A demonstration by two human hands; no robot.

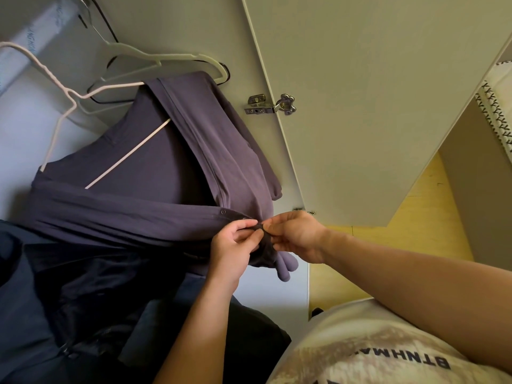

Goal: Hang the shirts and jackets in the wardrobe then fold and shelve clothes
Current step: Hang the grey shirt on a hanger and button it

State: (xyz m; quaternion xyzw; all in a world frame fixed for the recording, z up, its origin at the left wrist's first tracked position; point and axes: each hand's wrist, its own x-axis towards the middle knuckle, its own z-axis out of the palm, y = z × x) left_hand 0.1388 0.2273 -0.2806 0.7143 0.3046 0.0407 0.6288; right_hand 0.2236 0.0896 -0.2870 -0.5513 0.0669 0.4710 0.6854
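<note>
We are working inside the open wardrobe, where the grey-purple shirt point(155, 167) is hanging on a pale pink wire hanger point(59, 126). The two front edges of the shirt are crossing over each other, and a small button point(223, 211) is showing on the lower edge, just to the left of our hands.

Our left hand point(235, 248) and right hand point(297, 236) are meeting at the shirt's front opening. The left fingers point(243, 225) are curling in and pinching the dark edge of the cloth, and the right fingers point(273, 224) are pinching the same edge from the other side, so both hands are clamped on the shirt, almost touching each other. We cannot tell whether a button is sitting between the fingertips. A fold of the shirt's cloth is dangling just below the right hand.

Behind the shirt, a white plastic hanger point(155, 55) is hanging with nothing on it. A dark navy jacket point(83, 286) is lying to the lower left, partly under the shirt. The wardrobe door point(360, 92) is standing open to the right, with a metal hinge point(270, 105) on it, and yellow floor point(432, 217) is showing beyond it. Our cream T-shirt point(360, 347) with dark lettering is filling the bottom right corner.
</note>
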